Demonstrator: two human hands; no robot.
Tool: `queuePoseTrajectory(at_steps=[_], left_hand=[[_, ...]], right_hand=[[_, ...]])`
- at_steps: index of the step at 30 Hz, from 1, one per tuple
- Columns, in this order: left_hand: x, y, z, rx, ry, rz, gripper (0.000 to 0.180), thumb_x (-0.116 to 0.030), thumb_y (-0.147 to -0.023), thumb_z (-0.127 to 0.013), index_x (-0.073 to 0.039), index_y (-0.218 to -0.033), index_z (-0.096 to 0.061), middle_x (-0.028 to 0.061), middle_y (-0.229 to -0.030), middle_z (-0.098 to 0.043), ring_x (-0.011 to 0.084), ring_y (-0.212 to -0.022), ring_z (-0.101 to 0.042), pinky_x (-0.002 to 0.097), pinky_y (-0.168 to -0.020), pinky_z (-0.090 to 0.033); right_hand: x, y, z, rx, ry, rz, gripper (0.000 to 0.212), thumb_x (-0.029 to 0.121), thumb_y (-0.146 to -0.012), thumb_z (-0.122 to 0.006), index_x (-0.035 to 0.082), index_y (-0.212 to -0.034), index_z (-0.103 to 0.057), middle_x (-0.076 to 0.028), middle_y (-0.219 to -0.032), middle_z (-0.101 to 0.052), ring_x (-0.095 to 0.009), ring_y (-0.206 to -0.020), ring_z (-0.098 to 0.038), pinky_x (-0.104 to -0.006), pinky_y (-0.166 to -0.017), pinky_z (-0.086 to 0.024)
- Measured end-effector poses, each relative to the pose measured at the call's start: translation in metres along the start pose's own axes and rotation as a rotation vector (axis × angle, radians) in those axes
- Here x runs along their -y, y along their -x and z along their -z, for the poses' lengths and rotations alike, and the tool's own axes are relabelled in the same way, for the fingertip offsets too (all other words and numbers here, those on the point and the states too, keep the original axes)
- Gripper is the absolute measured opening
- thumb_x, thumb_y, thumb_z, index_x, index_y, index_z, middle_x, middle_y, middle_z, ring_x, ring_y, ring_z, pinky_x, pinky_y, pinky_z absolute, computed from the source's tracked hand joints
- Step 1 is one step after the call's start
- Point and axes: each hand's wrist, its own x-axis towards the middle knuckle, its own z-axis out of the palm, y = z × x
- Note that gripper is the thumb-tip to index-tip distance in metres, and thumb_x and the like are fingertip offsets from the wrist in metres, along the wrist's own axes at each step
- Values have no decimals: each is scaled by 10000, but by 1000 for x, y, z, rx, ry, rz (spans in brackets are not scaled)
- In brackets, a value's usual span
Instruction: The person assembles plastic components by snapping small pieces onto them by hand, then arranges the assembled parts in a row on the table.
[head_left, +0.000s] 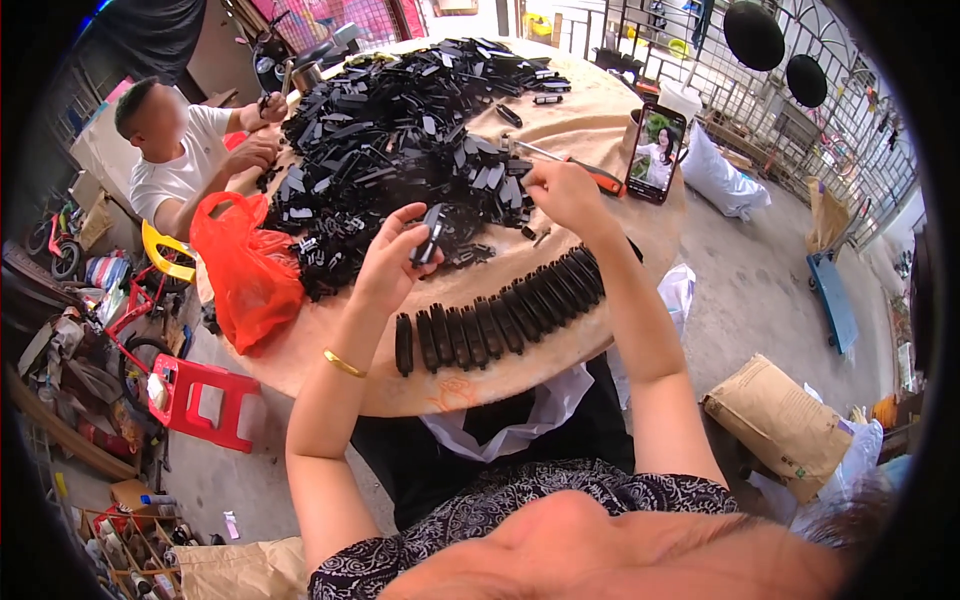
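Note:
Between its thumb and fingers, my left hand [392, 262] holds a narrow black plastic part [428, 236] with a shiny edge. My right hand [568, 196] is at the right edge of a big pile of black plastic pieces [400, 130]. Its fingers are pinched together, and what they hold, if anything, is hidden. A curved row of similar black parts [490, 325] lies side by side along the near edge of the round table [330, 385]. Just beyond my right hand lies a screwdriver [598, 178] with an orange and black handle.
A phone [657, 155] stands upright at the table's right. A red plastic bag [245, 275] sits at the left edge. Across on the left, a person [175, 150] handles pieces. A red stool [205, 405], a brown paper sack [780, 420] and a blue trolley [832, 300] stand around.

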Motion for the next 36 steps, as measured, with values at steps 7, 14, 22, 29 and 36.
queuePoseTrajectory(at_steps=[7, 14, 22, 29, 36], left_hand=[[2, -1, 6, 74, 135, 94, 324, -115, -844, -509, -54, -1157, -451, 89, -944, -587, 158, -705, -586, 266, -603, -478], [0, 1, 2, 53, 50, 44, 344, -118, -818, -555, -41, -1140, -461, 52, -894, -576, 132, -691, -568, 248, -615, -484], [2, -2, 8, 108, 129, 131, 347, -92, -858, -476, -20, -1194, -430, 90, -968, -577, 184, -775, -599, 276, -638, -509], [8, 5, -7, 276, 174, 42, 384, -89, -869, -467, -35, -1241, -388, 111, -1038, -546, 262, -872, -598, 368, -779, -505], [9, 8, -10, 250, 99, -16, 374, -83, -871, -481, -40, -1234, -401, 101, -1053, -547, 239, -892, -591, 354, -785, -504]], right_hand=[[11, 17, -8, 367, 310, -5, 184, 240, -666, -662, 97, -782, -673, -116, -793, -636, -265, -797, -608, -357, -714, -477], [18, 21, -12, 197, -60, 136, 148, 185, -708, -642, 57, -780, -636, -102, -713, -623, -213, -675, -602, -313, -624, -476], [72, 23, -11, 93, -995, 82, 121, 47, -782, -612, -32, -865, -573, -25, -690, -593, -63, -574, -555, -194, -528, -470], [78, 32, -28, -165, -764, 265, 129, 61, -764, -617, -16, -866, -612, -91, -698, -617, -112, -600, -584, -238, -558, -471], [79, 36, -22, -250, -418, 494, 161, 81, -757, -590, 29, -908, -611, -104, -738, -586, -247, -639, -592, -308, -547, -473]])
